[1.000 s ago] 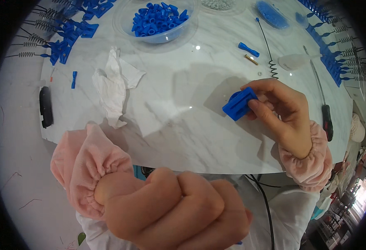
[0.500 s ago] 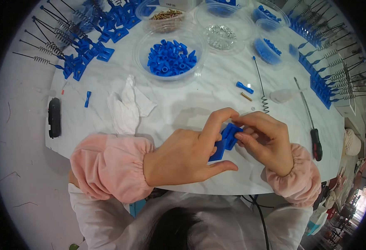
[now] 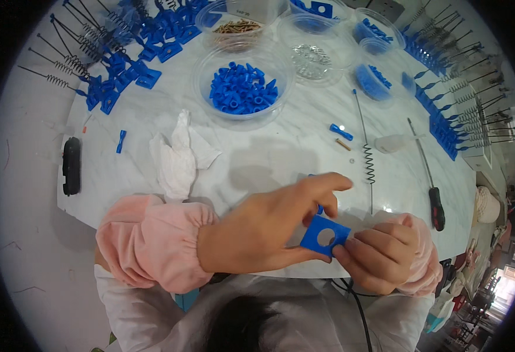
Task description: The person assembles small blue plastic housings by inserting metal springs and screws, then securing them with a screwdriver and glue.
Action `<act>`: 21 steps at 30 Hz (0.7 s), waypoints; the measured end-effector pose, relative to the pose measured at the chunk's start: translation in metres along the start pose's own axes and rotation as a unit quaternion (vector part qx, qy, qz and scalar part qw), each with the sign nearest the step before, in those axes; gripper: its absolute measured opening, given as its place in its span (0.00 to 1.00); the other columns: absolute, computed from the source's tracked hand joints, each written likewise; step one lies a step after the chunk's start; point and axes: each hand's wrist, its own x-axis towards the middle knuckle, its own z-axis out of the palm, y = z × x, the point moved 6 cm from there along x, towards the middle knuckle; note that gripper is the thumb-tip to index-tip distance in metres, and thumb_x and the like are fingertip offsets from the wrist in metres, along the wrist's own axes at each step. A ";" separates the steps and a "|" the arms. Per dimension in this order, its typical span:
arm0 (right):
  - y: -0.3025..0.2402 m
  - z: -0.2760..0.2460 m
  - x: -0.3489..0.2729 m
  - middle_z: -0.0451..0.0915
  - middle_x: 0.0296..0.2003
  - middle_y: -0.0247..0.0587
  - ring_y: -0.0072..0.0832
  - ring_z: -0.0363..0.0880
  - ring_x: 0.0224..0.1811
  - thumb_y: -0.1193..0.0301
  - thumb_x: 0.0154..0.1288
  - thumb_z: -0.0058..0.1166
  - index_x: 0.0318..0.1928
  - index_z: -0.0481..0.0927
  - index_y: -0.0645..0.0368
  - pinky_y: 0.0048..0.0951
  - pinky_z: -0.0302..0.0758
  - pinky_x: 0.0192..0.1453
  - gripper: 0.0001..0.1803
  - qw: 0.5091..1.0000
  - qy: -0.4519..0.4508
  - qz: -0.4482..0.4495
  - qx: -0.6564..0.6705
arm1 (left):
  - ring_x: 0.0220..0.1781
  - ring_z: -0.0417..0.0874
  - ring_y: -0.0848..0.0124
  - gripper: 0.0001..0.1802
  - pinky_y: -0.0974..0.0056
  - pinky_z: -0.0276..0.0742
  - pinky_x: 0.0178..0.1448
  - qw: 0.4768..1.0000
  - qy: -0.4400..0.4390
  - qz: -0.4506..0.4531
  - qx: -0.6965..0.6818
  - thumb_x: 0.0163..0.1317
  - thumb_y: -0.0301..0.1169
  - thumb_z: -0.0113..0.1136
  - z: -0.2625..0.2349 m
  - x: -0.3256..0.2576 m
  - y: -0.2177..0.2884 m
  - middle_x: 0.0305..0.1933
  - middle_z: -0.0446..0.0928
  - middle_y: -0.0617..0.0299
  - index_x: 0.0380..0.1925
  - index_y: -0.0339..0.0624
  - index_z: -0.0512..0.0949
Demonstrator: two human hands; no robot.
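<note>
Marble-patterned white tabletop fills the middle of the view, with pale floor to its left, a bright patch far off at the right rim and a black cable hanging below the near edge. Compared with half a second ago, the blue plastic piece with a square plate has turned so that its round hole shows, and it now sits closer to the table's near edge, between the hands; the right hand has come lower, leaving more of the dark coiled spring wire uncovered. That hand is curled, pinching the plate's right corner between thumb and fingers. The left hand is half open, index finger stretched out, thumb along the plate's lower edge; I cannot tell whether its hidden fingers grip. Counted loose on the table: one spring wire, two blue waisted sleeves, one brass-coloured pin, one red-and-black-handled screwdriver, one crumpled white tissue and one black oblong case. One clear round tub holds many blue cones, too heaped to count. Blue clips with springs stand in two groups, left and right, overlapping too much to number.
</note>
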 end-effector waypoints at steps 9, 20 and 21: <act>0.007 -0.010 -0.005 0.82 0.30 0.33 0.25 0.78 0.27 0.76 0.42 0.69 0.31 0.84 0.56 0.20 0.70 0.30 0.12 0.999 0.004 -0.024 -0.027 | 0.46 0.82 0.70 0.38 0.67 0.76 0.47 0.991 0.105 0.064 -0.052 0.47 0.23 0.79 -0.014 0.000 0.004 0.51 0.80 0.53 0.58 0.38 0.68; 0.046 0.017 -0.029 0.84 0.41 0.44 0.24 0.84 0.44 0.84 0.63 0.61 0.52 0.77 0.70 0.23 0.79 0.49 0.16 0.690 0.033 0.542 0.479 | 0.40 0.83 0.67 0.32 0.66 0.77 0.44 0.992 0.115 0.041 0.025 0.47 0.26 0.79 -0.014 0.003 0.005 0.43 0.82 0.56 0.53 0.37 0.76; 0.045 0.017 -0.030 0.84 0.40 0.43 0.24 0.84 0.44 0.84 0.63 0.61 0.52 0.77 0.69 0.23 0.79 0.50 0.16 0.685 0.031 0.548 0.479 | 0.40 0.83 0.67 0.32 0.66 0.77 0.44 0.992 0.114 0.041 0.025 0.47 0.26 0.79 -0.014 0.003 0.003 0.43 0.82 0.56 0.53 0.37 0.76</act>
